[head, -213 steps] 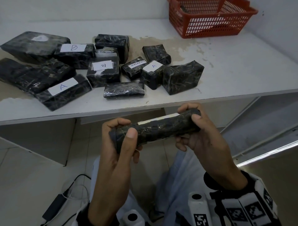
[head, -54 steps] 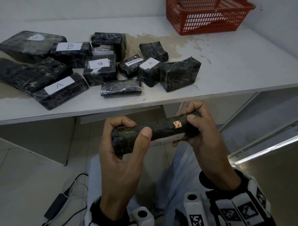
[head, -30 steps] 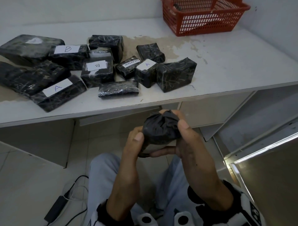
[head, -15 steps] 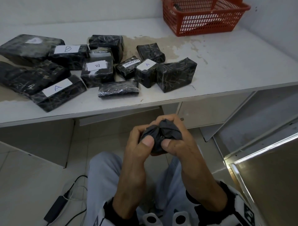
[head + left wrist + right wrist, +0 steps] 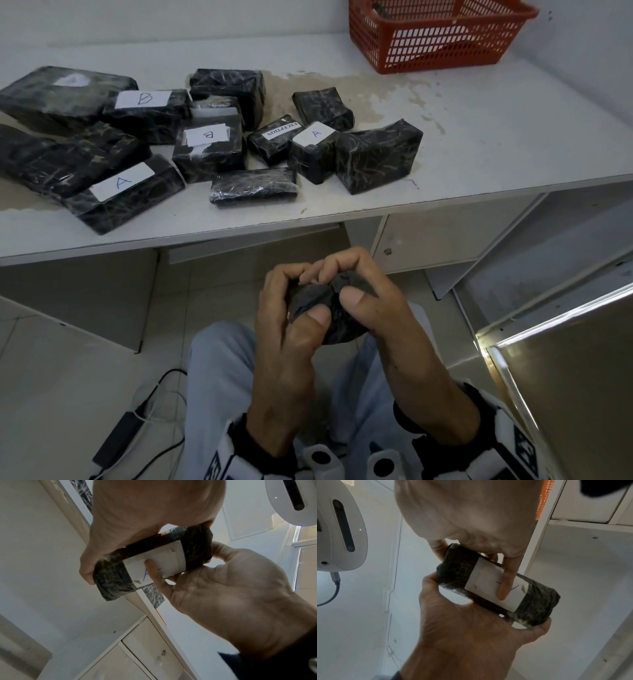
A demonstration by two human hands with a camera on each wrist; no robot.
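Note:
Below the table's front edge, both hands hold one black wrapped parcel (image 5: pixel 318 301), its crumpled end turned toward the head camera. My left hand (image 5: pixel 291 308) grips its left side, thumb on the near end. My right hand (image 5: pixel 359 284) grips the right side with its fingers curled over the top. In the left wrist view, a white label (image 5: pixel 168 561) with blue handwriting shows on the parcel (image 5: pixel 111 578). One finger of the left hand (image 5: pixel 223 595) lies across that writing and hides part of it. The right wrist view shows the same label (image 5: pixel 484 580), with the right hand (image 5: pixel 471 628) cradling the parcel (image 5: pixel 537 601).
Several black parcels lie on the white table (image 5: pixel 479 154), among them ones labelled A (image 5: pixel 120 181), B (image 5: pixel 205 135) and EXCEPTION (image 5: pixel 282 128). A red basket (image 5: pixel 438 41) stands at the back right. A cabinet (image 5: pixel 428 240) sits under the table. A power adapter (image 5: pixel 120 442) lies on the floor.
The parcel was held crosswise between the hands. It has been turned end-on, and the hands have closed in together around it.

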